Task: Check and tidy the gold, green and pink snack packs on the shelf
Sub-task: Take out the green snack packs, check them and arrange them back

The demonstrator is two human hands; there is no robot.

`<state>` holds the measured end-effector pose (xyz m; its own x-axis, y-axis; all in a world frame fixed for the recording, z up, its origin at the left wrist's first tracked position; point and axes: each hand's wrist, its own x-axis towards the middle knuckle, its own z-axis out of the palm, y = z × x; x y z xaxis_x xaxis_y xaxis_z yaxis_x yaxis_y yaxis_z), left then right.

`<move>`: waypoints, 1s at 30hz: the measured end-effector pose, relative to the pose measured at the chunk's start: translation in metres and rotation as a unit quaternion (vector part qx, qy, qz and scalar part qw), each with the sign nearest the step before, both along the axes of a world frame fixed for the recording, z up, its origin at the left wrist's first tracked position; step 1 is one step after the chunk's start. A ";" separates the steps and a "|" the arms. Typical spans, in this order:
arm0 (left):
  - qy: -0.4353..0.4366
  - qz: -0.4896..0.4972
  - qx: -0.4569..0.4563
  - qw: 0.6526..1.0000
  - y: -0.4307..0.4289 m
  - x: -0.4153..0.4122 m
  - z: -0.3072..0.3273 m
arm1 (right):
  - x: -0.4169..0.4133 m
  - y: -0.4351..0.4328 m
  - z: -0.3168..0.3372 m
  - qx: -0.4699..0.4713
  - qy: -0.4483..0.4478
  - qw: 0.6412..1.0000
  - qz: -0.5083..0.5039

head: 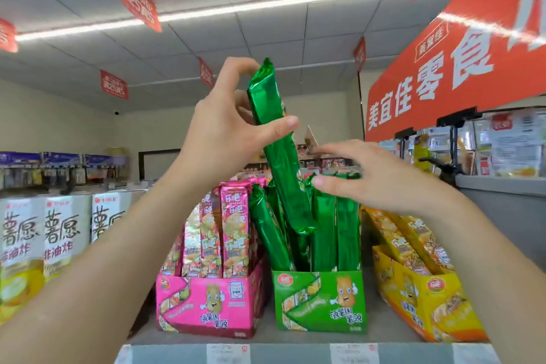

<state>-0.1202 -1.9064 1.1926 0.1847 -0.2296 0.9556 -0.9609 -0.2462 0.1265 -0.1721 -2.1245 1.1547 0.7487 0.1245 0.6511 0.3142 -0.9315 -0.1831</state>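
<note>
My left hand [224,124] pinches a long green snack pack [280,156] near its top and holds it tilted above the green display box [320,301]. The pack's lower end dips among the other green packs [334,230] standing in that box. My right hand [375,177] is spread, fingers straight, touching the tops of those standing green packs. Left of it a pink box [206,304] holds upright pink packs [233,227]. On the right a gold box [425,304] holds leaning gold packs [404,242].
White and yellow chip boxes [38,239] stand at the left of the shelf [384,331]. Price tags [227,353] line the shelf's front edge. An orange sign [461,47] hangs at the upper right over more stocked shelves [502,151].
</note>
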 end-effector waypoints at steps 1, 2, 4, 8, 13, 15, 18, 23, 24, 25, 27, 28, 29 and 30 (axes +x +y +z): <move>-0.015 0.025 0.004 1.000 0.001 0.004 0.006 | 0.003 0.000 0.002 -0.028 0.049 0.998 -0.017; -0.028 0.045 0.011 0.999 0.000 0.008 0.011 | 0.008 -0.001 0.002 -0.058 0.087 0.994 -0.036; -0.044 0.065 0.023 0.997 -0.003 0.016 0.018 | 0.015 -0.002 0.001 -0.085 0.120 0.988 -0.051; -0.054 0.077 0.037 0.995 -0.016 0.032 0.020 | 0.022 -0.006 -0.003 -0.041 0.098 0.994 -0.014; 0.001 0.082 0.133 0.988 -0.033 0.050 0.007 | 0.026 -0.007 -0.005 -0.047 0.066 0.997 -0.009; 0.013 0.064 0.183 0.981 -0.039 0.054 -0.002 | 0.029 -0.007 -0.006 -0.040 0.061 0.997 -0.004; 0.003 0.086 0.274 0.958 -0.048 0.059 -0.014 | 0.033 -0.008 -0.009 -0.024 0.047 0.999 0.003; -0.092 0.269 0.347 0.893 -0.051 0.067 -0.014 | 0.037 -0.012 -0.014 0.003 0.026 0.999 0.020; -0.131 0.299 0.363 0.873 -0.051 0.069 -0.014 | 0.038 -0.011 -0.015 -0.006 0.017 1.000 0.015; -0.154 0.312 0.380 0.857 -0.050 0.069 -0.014 | 0.038 -0.011 -0.014 -0.018 0.008 1.000 0.007; -0.133 0.289 0.405 0.857 -0.051 0.067 -0.012 | 0.038 -0.008 -0.014 -0.037 -0.002 0.999 -0.010; -0.105 0.270 0.410 0.865 -0.052 0.066 -0.010 | 0.038 -0.006 -0.014 -0.042 -0.003 0.999 -0.018; -0.088 0.262 0.409 0.869 -0.053 0.066 -0.008 | 0.038 -0.005 -0.014 -0.045 -0.002 0.999 -0.026; -0.085 0.268 0.403 0.871 -0.054 0.065 -0.006 | 0.038 -0.003 -0.014 -0.043 -0.003 0.999 -0.033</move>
<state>-0.0554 -1.9602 1.1868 0.3437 -0.7634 0.5469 -0.6695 -0.6076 -0.4274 -0.1344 -2.1278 1.1403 0.7528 0.1309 0.6450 0.2533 -0.9622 -0.1003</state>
